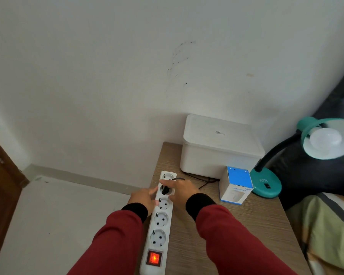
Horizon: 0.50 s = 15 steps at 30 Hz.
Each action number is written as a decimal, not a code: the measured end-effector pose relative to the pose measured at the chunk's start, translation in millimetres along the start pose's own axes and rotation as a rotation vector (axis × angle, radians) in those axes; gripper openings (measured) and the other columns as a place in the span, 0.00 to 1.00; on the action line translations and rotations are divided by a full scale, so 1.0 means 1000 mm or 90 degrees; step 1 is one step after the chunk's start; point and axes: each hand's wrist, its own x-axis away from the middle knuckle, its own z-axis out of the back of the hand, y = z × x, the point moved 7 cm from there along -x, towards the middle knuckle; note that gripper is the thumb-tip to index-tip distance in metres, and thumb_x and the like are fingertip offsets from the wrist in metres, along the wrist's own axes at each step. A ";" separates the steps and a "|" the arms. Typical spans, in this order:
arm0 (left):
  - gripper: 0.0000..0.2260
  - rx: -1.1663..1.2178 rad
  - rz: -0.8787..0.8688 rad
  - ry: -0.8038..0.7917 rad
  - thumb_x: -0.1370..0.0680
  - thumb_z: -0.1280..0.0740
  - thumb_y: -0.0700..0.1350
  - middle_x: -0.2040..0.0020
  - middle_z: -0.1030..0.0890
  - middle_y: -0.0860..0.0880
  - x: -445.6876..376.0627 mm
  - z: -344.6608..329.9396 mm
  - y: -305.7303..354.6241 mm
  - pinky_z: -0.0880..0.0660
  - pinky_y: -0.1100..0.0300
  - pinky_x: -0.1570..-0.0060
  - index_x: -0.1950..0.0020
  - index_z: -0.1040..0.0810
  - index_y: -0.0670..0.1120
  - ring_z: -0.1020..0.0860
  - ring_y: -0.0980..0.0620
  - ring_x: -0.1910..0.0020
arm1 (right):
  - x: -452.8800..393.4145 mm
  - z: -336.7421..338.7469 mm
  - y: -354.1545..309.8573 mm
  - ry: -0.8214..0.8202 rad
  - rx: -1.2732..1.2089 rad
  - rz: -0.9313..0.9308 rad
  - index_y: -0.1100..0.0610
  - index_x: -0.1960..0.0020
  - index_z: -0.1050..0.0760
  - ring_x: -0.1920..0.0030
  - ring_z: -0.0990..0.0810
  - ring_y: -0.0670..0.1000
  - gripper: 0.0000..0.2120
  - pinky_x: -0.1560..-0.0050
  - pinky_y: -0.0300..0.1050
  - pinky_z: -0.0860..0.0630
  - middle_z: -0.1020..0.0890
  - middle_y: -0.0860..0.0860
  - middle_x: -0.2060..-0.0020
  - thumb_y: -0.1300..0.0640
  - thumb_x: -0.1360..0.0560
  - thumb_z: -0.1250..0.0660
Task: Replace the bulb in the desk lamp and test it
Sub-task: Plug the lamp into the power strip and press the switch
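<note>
You're at the test step: right hand point(184, 190) pinching the black plug point(164, 189) in the power strip point(160, 217), left hand point(145, 197) flat, bracing strip's side w/o gripping, lamp point(314, 155) w/ bulb point(326, 138) right of strip, unlit; next, seat plug fully, hit lamp switch.

Pretty clearly a bedroom in someone's home. Off to the right of the right hand point(182, 190) there's a bed point(326, 231) with striped green and cream bedding, pushed right up against a small wood-grain counter point(236, 231) that works as a nightstand. Beyond that hand sit a white lidded storage box point(216, 147), a little humidifier carton point(235, 185) and a teal desk lamp point(298, 155), typical bedside clutter. A white power strip point(159, 225) lies along the counter's edge between both hands. Left of the left hand point(143, 199) you get plain pale floor point(58, 215), a scuffed white wall point(107, 76) and a brown wooden door point(0, 175).
</note>
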 end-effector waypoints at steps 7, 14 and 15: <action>0.19 -0.256 0.050 -0.021 0.22 0.38 0.53 0.35 0.24 0.46 0.012 0.016 0.015 0.29 0.57 0.37 0.35 0.25 0.46 0.25 0.47 0.36 | 0.040 0.026 0.008 -0.073 0.073 -0.067 0.49 0.26 0.41 0.33 0.29 0.58 0.28 0.35 0.48 0.30 0.29 0.56 0.31 0.56 0.24 0.36; 0.17 -0.315 0.034 0.026 0.23 0.35 0.49 0.37 0.22 0.45 0.029 0.041 0.045 0.27 0.58 0.41 0.37 0.25 0.43 0.24 0.46 0.37 | 0.063 0.055 0.014 -0.128 0.183 -0.152 0.65 0.35 0.30 0.35 0.26 0.58 0.22 0.38 0.48 0.28 0.25 0.60 0.35 0.53 0.23 0.35; 0.17 -0.317 0.028 0.040 0.23 0.35 0.49 0.37 0.22 0.44 0.032 0.045 0.051 0.27 0.58 0.41 0.37 0.25 0.42 0.24 0.46 0.37 | 0.066 0.061 0.014 -0.120 0.185 -0.154 0.66 0.35 0.30 0.35 0.26 0.58 0.21 0.38 0.47 0.29 0.25 0.60 0.35 0.54 0.22 0.37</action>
